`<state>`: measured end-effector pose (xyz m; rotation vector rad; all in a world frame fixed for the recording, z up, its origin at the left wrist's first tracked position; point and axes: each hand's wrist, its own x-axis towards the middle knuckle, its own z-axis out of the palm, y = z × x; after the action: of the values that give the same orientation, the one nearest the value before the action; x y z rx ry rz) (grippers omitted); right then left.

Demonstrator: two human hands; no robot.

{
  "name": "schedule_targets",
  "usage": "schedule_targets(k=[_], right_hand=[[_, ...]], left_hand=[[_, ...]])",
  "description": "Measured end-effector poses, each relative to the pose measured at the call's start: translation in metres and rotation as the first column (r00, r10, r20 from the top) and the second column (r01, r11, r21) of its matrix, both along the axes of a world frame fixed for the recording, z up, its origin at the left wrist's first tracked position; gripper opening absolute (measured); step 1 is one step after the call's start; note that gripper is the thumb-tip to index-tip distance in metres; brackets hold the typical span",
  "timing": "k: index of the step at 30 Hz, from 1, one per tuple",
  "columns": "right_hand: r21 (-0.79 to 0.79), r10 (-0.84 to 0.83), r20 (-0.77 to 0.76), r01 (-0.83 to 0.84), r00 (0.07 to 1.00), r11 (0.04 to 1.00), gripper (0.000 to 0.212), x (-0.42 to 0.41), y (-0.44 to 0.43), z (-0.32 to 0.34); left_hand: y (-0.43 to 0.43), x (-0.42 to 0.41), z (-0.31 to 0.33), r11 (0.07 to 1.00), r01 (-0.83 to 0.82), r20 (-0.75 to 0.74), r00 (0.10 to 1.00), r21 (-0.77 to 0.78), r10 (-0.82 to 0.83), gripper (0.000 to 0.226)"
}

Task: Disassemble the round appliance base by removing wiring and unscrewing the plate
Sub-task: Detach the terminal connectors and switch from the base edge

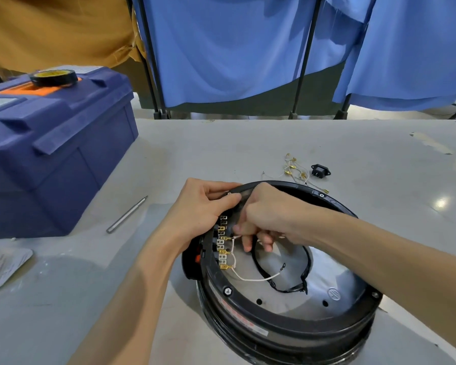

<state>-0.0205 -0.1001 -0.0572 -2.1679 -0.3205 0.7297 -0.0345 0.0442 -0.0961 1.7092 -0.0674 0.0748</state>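
On the grey table [248, 143], a blue plastic toolbox [50, 154] carries a black tape roll [53, 77], and a slim steel bit [127, 215] lies beside it. The left hand [195, 212] grips the rim of the round black base [287, 325], front and centre. The right hand [269, 214] curls over the brass terminals [223, 248] beside a white wire [248, 279]; I can't tell whether it pinches anything. The base's red label is unreadable. Loose wires [295, 171] lie behind.

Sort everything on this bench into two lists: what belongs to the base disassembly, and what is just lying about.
Job: round appliance base, terminal block, white wire, black wire, left hand, right hand, metal driver bit, removed wires, black power socket.
Lying about: blue toolbox, roll of black tape, printed sheet.
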Motion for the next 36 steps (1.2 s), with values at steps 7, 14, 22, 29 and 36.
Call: schedule_targets(k=[7, 14, 22, 29, 36], right_hand=[[-0.113, 0.185, 0.502, -0.148, 0.845, 0.983, 0.007, -0.013, -0.006, 0.011], [-0.208, 0.281, 0.271, -0.229, 0.921, 0.951, 0.012, -0.011, 0.002, 0.014], [-0.032, 0.184, -0.153, -0.191, 0.971, 0.981, 0.022, -0.001, 0.006, 0.015], [0.01, 0.081, -0.243, -0.081, 0.967, 0.997, 0.026, -0.007, 0.008, 0.008], [-0.07, -0.039, -0.117, 0.031, 0.992, 0.997, 0.025, -0.013, 0.016, -0.002]], left_hand=[[-0.001, -0.002, 0.003, 1.0, -0.016, 0.027, 1.0, 0.025, 0.015, 0.022], [0.0, -0.003, 0.003, 0.999, -0.016, 0.025, 1.0, 0.033, 0.015, 0.024], [-0.001, -0.002, 0.004, 1.0, -0.008, 0.02, 1.0, 0.022, 0.007, 0.022], [-0.001, -0.001, 0.003, 0.999, -0.034, 0.016, 0.999, 0.022, 0.034, 0.02], [0.001, 0.001, 0.0, 0.999, -0.031, 0.023, 0.999, 0.028, 0.03, 0.019]])
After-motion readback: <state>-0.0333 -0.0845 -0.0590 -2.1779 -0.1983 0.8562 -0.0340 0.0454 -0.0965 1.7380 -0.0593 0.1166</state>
